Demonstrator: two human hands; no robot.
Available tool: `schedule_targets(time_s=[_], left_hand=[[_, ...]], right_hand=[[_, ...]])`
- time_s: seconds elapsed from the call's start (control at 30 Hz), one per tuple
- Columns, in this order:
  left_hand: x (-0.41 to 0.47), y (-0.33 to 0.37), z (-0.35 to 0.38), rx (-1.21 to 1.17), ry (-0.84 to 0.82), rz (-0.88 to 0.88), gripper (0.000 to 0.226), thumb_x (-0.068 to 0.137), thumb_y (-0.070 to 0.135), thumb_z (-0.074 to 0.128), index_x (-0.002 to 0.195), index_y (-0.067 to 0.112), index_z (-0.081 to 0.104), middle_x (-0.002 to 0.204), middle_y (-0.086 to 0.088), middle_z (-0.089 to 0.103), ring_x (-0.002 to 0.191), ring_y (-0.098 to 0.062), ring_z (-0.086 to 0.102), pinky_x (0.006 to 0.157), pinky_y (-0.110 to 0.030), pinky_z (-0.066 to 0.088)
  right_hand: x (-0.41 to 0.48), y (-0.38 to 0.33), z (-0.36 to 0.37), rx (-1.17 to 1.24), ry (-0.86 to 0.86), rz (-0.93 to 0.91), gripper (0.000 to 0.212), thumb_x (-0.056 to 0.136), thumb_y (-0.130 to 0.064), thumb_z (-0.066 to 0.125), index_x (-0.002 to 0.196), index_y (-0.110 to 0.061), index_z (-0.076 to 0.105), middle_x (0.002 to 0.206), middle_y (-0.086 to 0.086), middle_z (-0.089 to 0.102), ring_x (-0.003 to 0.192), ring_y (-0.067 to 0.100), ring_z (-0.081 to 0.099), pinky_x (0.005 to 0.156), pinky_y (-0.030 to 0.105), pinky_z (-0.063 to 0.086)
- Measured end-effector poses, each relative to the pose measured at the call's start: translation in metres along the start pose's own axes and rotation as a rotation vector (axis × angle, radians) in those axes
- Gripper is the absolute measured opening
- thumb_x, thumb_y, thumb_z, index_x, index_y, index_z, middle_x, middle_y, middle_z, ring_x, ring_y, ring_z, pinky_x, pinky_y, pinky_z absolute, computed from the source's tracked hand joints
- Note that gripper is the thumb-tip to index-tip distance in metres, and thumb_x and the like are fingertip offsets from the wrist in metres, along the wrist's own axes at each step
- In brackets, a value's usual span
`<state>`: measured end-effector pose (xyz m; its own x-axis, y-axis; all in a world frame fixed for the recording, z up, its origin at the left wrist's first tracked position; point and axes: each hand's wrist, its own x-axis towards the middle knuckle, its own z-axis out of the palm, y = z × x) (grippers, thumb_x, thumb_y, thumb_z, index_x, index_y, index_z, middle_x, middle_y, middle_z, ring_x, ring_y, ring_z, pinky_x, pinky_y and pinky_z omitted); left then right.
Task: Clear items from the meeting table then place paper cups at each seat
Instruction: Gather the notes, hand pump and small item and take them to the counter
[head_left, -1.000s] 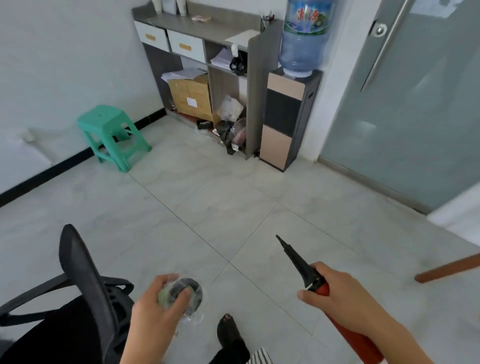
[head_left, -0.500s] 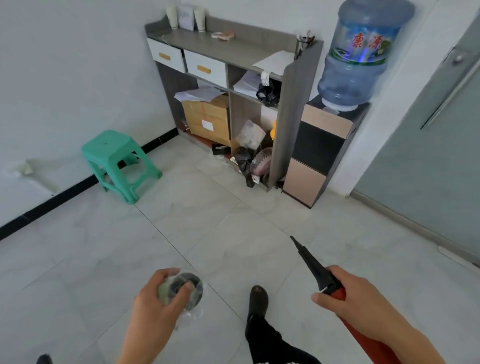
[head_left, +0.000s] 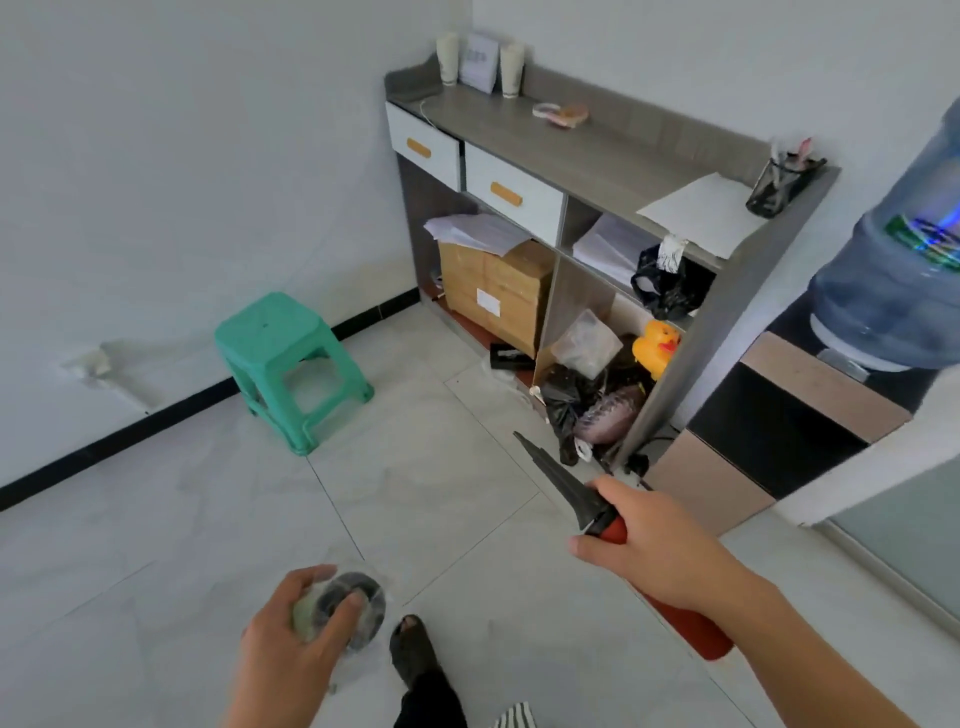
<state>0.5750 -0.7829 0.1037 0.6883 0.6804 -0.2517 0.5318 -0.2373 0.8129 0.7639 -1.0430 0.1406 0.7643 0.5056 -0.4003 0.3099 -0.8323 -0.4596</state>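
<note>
**Cleared items carried over to the shelf unit**

The red-barrelled hand pump with a black tapered nozzle (head_left: 563, 491) is in the right hand (head_left: 654, 551). That grip is clamped round the barrel just behind the nozzle, and the point aims forward and to the left. The clear round plastic reel with a dark core (head_left: 358, 605) is in the left hand (head_left: 291, 644), whose grip is closed over it from above with fingers and thumb curled round the rim.

Neither hold has altered in the last second, but the room around them has. The black office chair that stood left of the left grip has dropped out of sight. The grey shelf unit with white drawers (head_left: 597, 150) was far off and now stands close ahead of the right grip, its cluttered lower compartment beyond the nozzle tip. A dark shoe (head_left: 413, 649) is planted just right of the left grip.

I read this as the clearing leg nearly done. Both things look like items taken off the meeting table, which is out of view, and the shelf unit is the likely drop-off.

What look like two tall pale stacks of paper cups (head_left: 447, 58) stand on its top at the far end, well beyond both grips, either side of a small card (head_left: 479, 62). Both grips are full, so something must be set down before a cup can be lifted. A green plastic stool (head_left: 283, 353) stands ahead of the left grip.
</note>
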Motion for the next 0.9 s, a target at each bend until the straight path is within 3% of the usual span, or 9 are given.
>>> schedule_targets(time_s=[0.17, 0.33, 0.5, 0.63, 0.73, 0.9], left_hand=[[0.124, 0.014, -0.014, -0.004, 0.012, 0.005, 0.024, 0.064, 0.033, 0.077, 0.083, 0.029, 0.063, 0.077, -0.003, 0.07, 0.072, -0.018, 0.064, 0.064, -0.033, 0.047], [0.242, 0.057, -0.04, 0.047, -0.027, 0.082, 0.022, 0.074, 0.018, 0.079, 0.087, 0.027, 0.064, 0.079, -0.004, 0.071, 0.073, -0.019, 0.064, 0.065, -0.033, 0.049], [0.338, 0.108, -0.029, 0.071, -0.133, 0.189, 0.023, 0.072, 0.023, 0.08, 0.085, 0.032, 0.063, 0.077, 0.004, 0.07, 0.072, -0.014, 0.063, 0.057, -0.023, 0.045], [0.408, 0.141, 0.0, 0.072, -0.189, 0.212, 0.024, 0.074, 0.015, 0.078, 0.084, 0.031, 0.063, 0.074, 0.004, 0.071, 0.073, -0.017, 0.066, 0.062, -0.026, 0.048], [0.463, 0.167, 0.026, 0.094, -0.207, 0.241, 0.025, 0.074, 0.016, 0.079, 0.084, 0.033, 0.063, 0.073, 0.007, 0.071, 0.074, -0.015, 0.066, 0.066, -0.029, 0.05], [0.557, 0.225, 0.063, 0.096, -0.17, 0.269, 0.027, 0.074, 0.015, 0.078, 0.082, 0.034, 0.061, 0.071, 0.014, 0.07, 0.069, -0.003, 0.064, 0.056, -0.01, 0.046]], right_hand=[[0.094, -0.039, -0.003, 0.085, -0.054, 0.063, 0.04, 0.077, -0.064, 0.06, 0.106, -0.04, 0.046, 0.082, -0.006, 0.061, 0.074, 0.007, 0.06, 0.066, 0.025, 0.048], [0.16, -0.077, -0.034, 0.298, -0.044, 0.144, 0.04, 0.072, -0.064, 0.067, 0.104, -0.045, 0.051, 0.084, -0.002, 0.065, 0.078, 0.011, 0.065, 0.079, 0.033, 0.054], [0.221, -0.075, -0.067, 0.412, 0.047, 0.228, 0.045, 0.072, -0.062, 0.068, 0.11, -0.044, 0.051, 0.083, -0.009, 0.067, 0.079, 0.009, 0.065, 0.079, 0.034, 0.056], [0.279, -0.058, -0.088, 0.452, 0.07, 0.285, 0.05, 0.066, -0.069, 0.067, 0.108, -0.048, 0.051, 0.081, -0.014, 0.066, 0.083, 0.009, 0.064, 0.081, 0.036, 0.056], [0.334, -0.044, -0.112, 0.452, 0.082, 0.296, 0.046, 0.069, -0.066, 0.068, 0.107, -0.046, 0.053, 0.075, -0.009, 0.068, 0.076, 0.01, 0.066, 0.078, 0.038, 0.058], [0.439, -0.033, -0.178, 0.441, 0.106, 0.265, 0.028, 0.078, -0.053, 0.069, 0.1, -0.041, 0.055, 0.069, 0.007, 0.067, 0.058, 0.011, 0.065, 0.061, 0.03, 0.055]])
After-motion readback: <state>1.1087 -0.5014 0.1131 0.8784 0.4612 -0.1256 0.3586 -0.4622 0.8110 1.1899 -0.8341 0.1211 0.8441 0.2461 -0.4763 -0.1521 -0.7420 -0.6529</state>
